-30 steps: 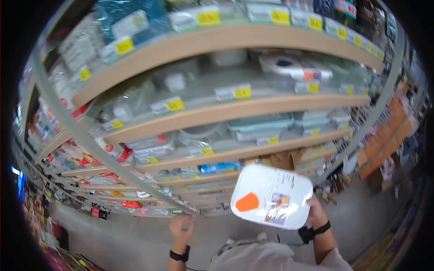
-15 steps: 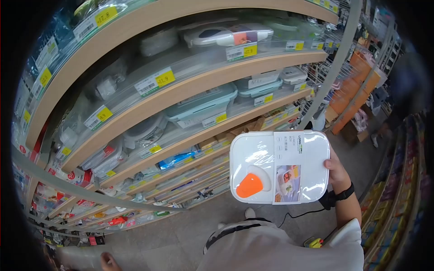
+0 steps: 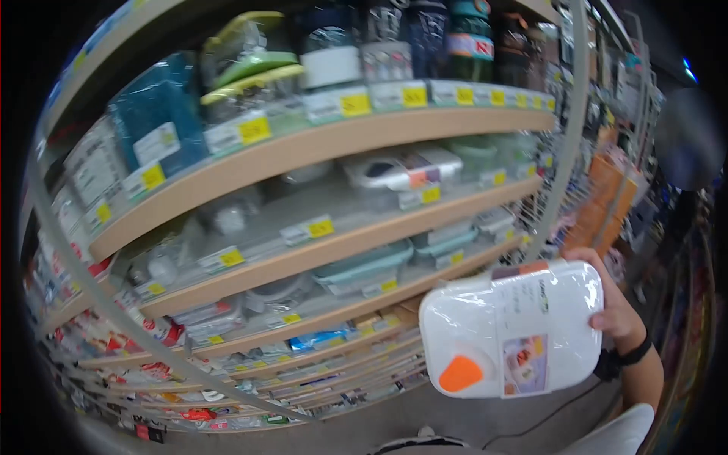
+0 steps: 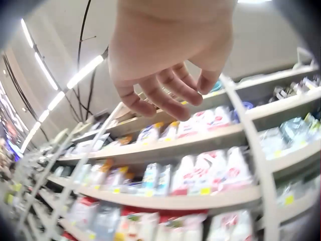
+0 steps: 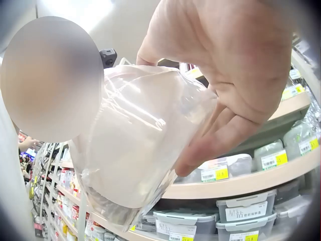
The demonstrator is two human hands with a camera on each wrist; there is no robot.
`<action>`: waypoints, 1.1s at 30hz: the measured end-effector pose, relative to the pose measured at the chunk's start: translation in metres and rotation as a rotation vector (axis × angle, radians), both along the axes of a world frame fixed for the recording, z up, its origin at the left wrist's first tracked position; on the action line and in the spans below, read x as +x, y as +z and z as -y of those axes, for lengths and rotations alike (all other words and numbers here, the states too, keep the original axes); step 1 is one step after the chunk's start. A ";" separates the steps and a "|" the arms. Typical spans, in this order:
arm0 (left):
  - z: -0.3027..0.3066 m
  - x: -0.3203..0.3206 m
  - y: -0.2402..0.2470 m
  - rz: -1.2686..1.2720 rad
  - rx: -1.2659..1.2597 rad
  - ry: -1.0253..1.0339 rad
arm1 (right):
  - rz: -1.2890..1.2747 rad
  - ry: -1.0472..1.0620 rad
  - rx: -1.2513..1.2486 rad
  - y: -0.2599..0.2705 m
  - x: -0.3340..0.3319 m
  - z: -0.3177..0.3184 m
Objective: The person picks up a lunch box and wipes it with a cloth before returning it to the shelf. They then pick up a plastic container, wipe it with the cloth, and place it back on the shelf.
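A white lunch box [image 3: 565,341] in clear wrap, with a printed paper sleeve and an orange tab [image 3: 461,374] on its lid, is held up before the shelves. My right hand [image 3: 618,307] grips it by its right edge, thumb on the lid side. In the right wrist view the wrapped box [image 5: 135,145] appears from another side, fingers bent around its edge. My left hand [image 4: 170,55] hangs loosely curled and holds nothing, with store shelves behind it in the left wrist view; the head view does not include it.
Shelves with wooden front edges [image 3: 341,163] and yellow price tags carry teal food boxes [image 3: 364,267], a white-lidded container [image 3: 402,168] and several bottles [image 3: 470,45]. Grey posts [image 3: 565,129] stand at the shelf ends. A black cable [image 3: 531,421] hangs below the box.
The head view swings down the shelves, then back up to show the upper ones. The lunch box shifts right in view, still in my right hand. My left hand leaves the head view.
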State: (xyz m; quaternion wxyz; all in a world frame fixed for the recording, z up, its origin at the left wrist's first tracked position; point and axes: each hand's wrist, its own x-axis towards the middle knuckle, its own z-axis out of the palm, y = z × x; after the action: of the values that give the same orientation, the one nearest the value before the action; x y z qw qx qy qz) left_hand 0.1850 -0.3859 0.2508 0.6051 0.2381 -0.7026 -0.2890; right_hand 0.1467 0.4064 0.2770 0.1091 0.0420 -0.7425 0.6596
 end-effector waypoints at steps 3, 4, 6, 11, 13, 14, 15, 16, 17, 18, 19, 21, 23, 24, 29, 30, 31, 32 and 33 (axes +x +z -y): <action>-0.020 -0.007 0.044 -0.205 0.003 -0.532 | -0.081 0.055 0.035 0.006 -0.001 0.010; -0.032 -0.013 0.055 -0.229 0.006 -0.518 | -0.109 0.066 -0.011 0.006 -0.003 0.016; -0.074 -0.032 0.072 -0.171 -0.009 -1.099 | -0.151 0.080 -0.053 0.006 -0.007 0.026; -0.211 -0.090 0.034 -0.007 -0.312 -1.287 | -0.110 0.189 -0.268 -0.020 -0.034 0.044; -0.256 -0.112 0.018 0.072 -0.442 -1.618 | -0.056 0.234 -0.388 -0.036 -0.047 0.052; -0.270 -0.129 0.001 0.173 -0.547 -1.641 | 0.011 0.275 -0.448 -0.039 -0.056 0.056; -0.297 -0.140 -0.004 0.243 -0.607 -1.681 | 0.072 0.321 -0.504 -0.043 -0.063 0.061; -0.316 -0.146 -0.017 0.286 -0.576 -1.692 | 0.070 0.331 -0.513 -0.048 -0.069 0.066; -0.334 -0.156 -0.027 0.317 -0.553 -1.699 | 0.072 0.358 -0.532 -0.050 -0.077 0.070; -0.348 -0.168 -0.039 0.306 -0.515 -1.747 | 0.065 0.386 -0.549 -0.050 -0.086 0.073; -0.358 -0.179 -0.050 0.297 -0.478 -1.799 | 0.105 0.464 -0.604 -0.052 -0.093 0.075; -0.371 -0.190 -0.068 0.207 -0.442 -1.855 | 0.086 0.453 -0.574 -0.054 -0.100 0.081; -0.381 -0.192 -0.062 0.056 -0.425 -1.901 | 0.089 0.432 -0.539 -0.055 -0.106 0.084; -0.385 -0.193 -0.062 0.052 -0.427 -1.907 | 0.086 0.426 -0.538 -0.054 -0.106 0.087; -0.375 -0.202 -0.080 0.140 -0.388 -1.995 | -0.001 0.468 -0.415 -0.055 -0.110 0.096; -0.371 -0.204 -0.085 0.145 -0.380 -1.995 | 0.007 0.469 -0.417 -0.057 -0.112 0.096; -0.368 -0.205 -0.091 0.144 -0.378 -1.938 | 0.003 0.470 -0.403 -0.058 -0.114 0.097; -0.368 -0.204 -0.090 0.140 -0.376 -1.880 | -0.001 0.473 -0.387 -0.058 -0.115 0.097; -0.368 -0.203 -0.087 0.141 -0.366 -1.878 | 0.007 0.475 -0.385 -0.057 -0.116 0.097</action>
State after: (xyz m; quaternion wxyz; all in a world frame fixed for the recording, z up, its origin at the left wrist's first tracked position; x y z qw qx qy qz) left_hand -0.0177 -0.0178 0.1638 0.1105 -0.5036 -0.6758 -0.5267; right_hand 0.0304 0.3092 0.2199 -0.0449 0.1906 -0.5737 0.7953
